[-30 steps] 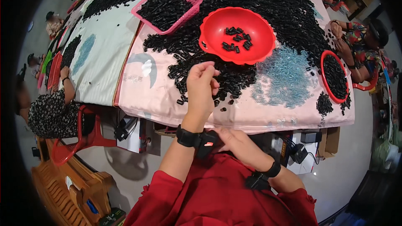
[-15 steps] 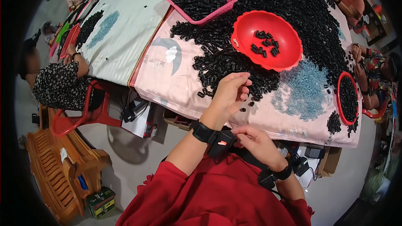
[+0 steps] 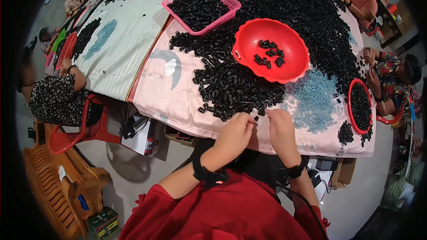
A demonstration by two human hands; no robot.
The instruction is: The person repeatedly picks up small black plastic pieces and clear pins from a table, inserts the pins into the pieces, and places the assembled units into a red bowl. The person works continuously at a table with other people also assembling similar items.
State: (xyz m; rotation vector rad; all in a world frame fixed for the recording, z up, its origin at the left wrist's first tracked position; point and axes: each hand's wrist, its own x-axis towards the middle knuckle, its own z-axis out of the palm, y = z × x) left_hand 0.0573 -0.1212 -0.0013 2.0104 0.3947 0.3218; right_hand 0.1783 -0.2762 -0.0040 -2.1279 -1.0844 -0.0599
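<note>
My left hand [image 3: 234, 136] is at the near edge of the table, fingers curled and pinched together. Close on its right, my right hand [image 3: 283, 134] has its thumb and fingertips pressed together. What either pinch holds is too small or hidden to make out. A loose small black plastic piece [image 3: 256, 118] shows in the gap between the hands. Just beyond them spreads a heap of such black pieces [image 3: 231, 86], and to the right lies a patch of small clear bluish pieces [image 3: 315, 100]. A red scalloped bowl [image 3: 291, 64] behind holds several black pieces joined or clustered together.
A pink basket [image 3: 231, 15] full of black pieces stands at the back left. At the right edge is a red round tray [image 3: 350, 106] of black pieces. People sit at both sides, one by a red chair [image 3: 95, 131]. A wooden bench [image 3: 53, 178] stands lower left.
My left hand has come back from the heap toward the table edge. My right hand has moved up and forward, so the two now face each other. The view has shifted slightly.
</note>
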